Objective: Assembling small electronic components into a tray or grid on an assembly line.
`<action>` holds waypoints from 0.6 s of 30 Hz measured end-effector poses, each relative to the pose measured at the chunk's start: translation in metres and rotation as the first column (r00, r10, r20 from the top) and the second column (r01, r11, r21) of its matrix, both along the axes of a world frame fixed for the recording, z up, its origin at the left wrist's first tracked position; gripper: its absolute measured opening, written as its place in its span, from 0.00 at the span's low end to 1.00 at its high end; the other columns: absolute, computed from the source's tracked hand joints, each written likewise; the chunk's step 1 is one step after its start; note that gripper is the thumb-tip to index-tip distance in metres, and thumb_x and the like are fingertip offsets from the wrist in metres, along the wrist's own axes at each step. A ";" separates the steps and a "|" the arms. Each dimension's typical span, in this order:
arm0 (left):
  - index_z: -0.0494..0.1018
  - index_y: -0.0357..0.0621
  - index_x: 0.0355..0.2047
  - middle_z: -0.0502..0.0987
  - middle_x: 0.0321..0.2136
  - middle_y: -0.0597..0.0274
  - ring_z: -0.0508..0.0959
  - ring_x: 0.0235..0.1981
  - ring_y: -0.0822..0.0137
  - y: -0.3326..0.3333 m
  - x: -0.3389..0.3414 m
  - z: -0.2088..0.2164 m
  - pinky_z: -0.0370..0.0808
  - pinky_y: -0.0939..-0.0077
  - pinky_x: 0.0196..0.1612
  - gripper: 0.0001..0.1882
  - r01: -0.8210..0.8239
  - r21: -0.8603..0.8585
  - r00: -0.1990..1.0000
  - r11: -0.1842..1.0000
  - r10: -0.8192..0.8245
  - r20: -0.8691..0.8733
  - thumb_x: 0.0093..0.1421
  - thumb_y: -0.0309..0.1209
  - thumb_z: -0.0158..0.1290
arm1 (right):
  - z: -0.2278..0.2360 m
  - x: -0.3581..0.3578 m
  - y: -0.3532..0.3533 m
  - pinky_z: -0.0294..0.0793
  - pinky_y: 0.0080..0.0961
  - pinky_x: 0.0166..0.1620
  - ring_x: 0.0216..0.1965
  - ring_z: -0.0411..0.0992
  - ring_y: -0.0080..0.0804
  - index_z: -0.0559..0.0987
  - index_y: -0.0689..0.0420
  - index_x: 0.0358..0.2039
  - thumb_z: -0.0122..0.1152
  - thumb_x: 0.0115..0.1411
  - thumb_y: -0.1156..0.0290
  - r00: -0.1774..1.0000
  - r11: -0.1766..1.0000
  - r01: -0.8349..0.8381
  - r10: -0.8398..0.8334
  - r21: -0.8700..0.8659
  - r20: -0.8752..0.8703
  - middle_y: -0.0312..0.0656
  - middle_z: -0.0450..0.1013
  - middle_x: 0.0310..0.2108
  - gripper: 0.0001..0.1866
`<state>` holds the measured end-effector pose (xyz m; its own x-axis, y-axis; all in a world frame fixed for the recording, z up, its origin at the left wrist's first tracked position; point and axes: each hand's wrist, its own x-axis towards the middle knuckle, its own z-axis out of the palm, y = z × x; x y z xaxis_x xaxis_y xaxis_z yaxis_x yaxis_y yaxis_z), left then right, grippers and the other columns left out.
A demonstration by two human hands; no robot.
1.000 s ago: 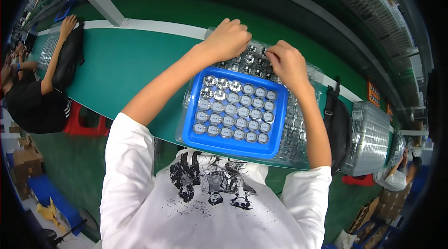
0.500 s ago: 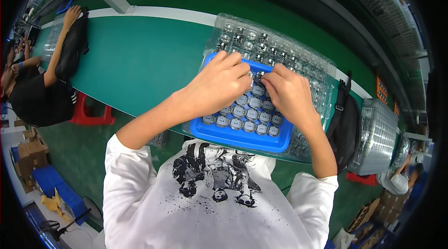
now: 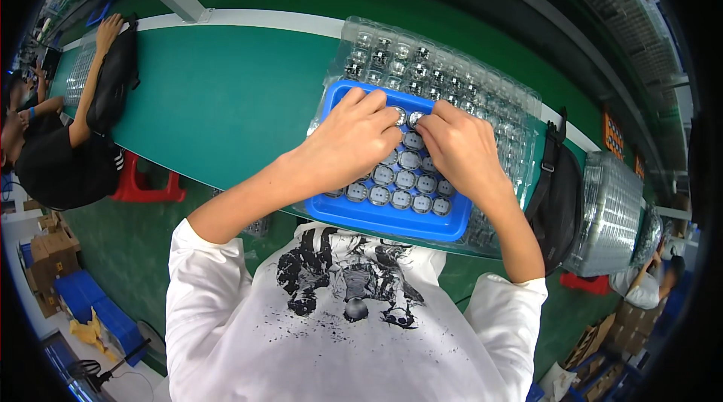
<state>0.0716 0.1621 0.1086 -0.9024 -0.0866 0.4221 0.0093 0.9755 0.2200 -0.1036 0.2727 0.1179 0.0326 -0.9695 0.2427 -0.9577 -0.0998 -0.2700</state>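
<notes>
A blue plastic tray (image 3: 384, 226) lies in front of me, holding rows of small round parts (image 3: 404, 179) with grey faces and clear or silvery rims. My left hand (image 3: 355, 135) is curled over the tray's upper left, its fingertips closed at the edge of a round part (image 3: 399, 114). Beside it, my right hand (image 3: 463, 144) pinches another round part (image 3: 415, 120) between thumb and fingers, near the tray's far rim. Both hands cover some of the parts beneath them.
Clear plastic blister trays (image 3: 482, 89) with shiny parts lie behind and right of the blue tray on the green bench (image 3: 226, 93). A black bag (image 3: 559, 206) and stacked clear trays (image 3: 608, 214) stand at right. At far left a person (image 3: 56, 153) works near a red stool (image 3: 154, 182).
The round part at my right fingertips has turned and shows a lighter side. A round part by my left fingertips is now more visible. Both hands stay over the tray.
</notes>
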 end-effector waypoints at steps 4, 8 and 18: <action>0.75 0.39 0.20 0.72 0.25 0.61 0.70 0.36 0.63 0.000 0.000 -0.002 0.66 0.69 0.39 0.04 -0.005 0.006 1.000 1.000 0.005 -0.012 0.45 0.26 0.53 | -0.003 0.001 -0.001 0.72 0.38 0.28 0.26 0.73 0.44 0.78 0.61 0.26 0.63 0.52 0.75 1.000 1.000 -0.007 0.007 0.001 0.002 0.44 0.69 0.25 0.03; 0.75 0.39 0.20 0.73 0.26 0.60 0.71 0.36 0.63 0.000 -0.002 0.001 0.66 0.69 0.39 0.04 -0.002 -0.018 0.999 1.000 0.003 0.034 0.45 0.26 0.53 | -0.011 0.002 -0.002 0.72 0.38 0.28 0.26 0.72 0.45 0.78 0.61 0.26 0.63 0.52 0.76 1.000 1.000 0.001 0.000 -0.028 0.029 0.44 0.69 0.25 0.03; 0.75 0.39 0.23 0.73 0.26 0.60 0.71 0.37 0.60 0.002 -0.005 0.001 0.66 0.66 0.40 0.04 -0.027 0.056 0.997 0.998 0.023 0.072 0.48 0.27 0.56 | -0.006 0.002 0.002 0.72 0.35 0.29 0.26 0.73 0.44 0.80 0.61 0.30 0.63 0.53 0.75 0.985 0.997 0.005 0.008 -0.079 0.170 0.44 0.71 0.27 0.05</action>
